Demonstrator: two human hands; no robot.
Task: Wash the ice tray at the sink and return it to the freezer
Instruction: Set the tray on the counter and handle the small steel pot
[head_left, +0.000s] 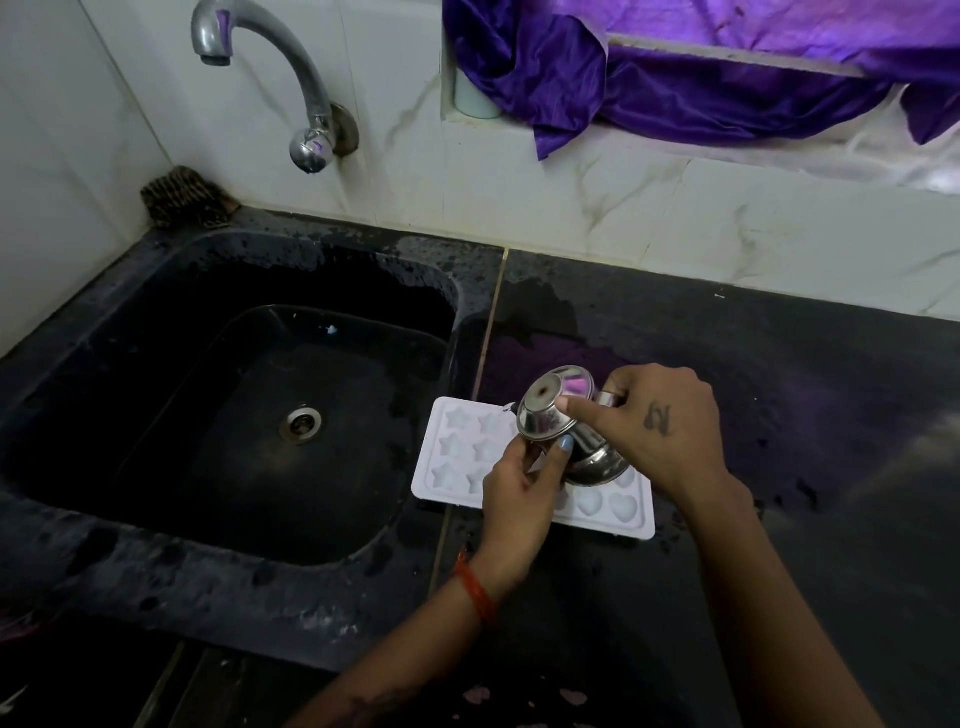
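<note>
A white ice tray with star and heart moulds lies flat on the dark counter, just right of the sink. Over it both hands hold a small steel cup, tipped so its base faces me and its mouth points down at the tray. My right hand grips the cup from the right, index finger across its base. My left hand steadies its lower rim from below, thumb on the metal. The tray's middle is hidden by the cup and hands.
A curved steel tap is fixed to the tiled wall above the sink, with no water running. A brown scrubber lies at the sink's back left corner. Purple cloth hangs from the ledge at upper right. The wet black counter stretches rightward.
</note>
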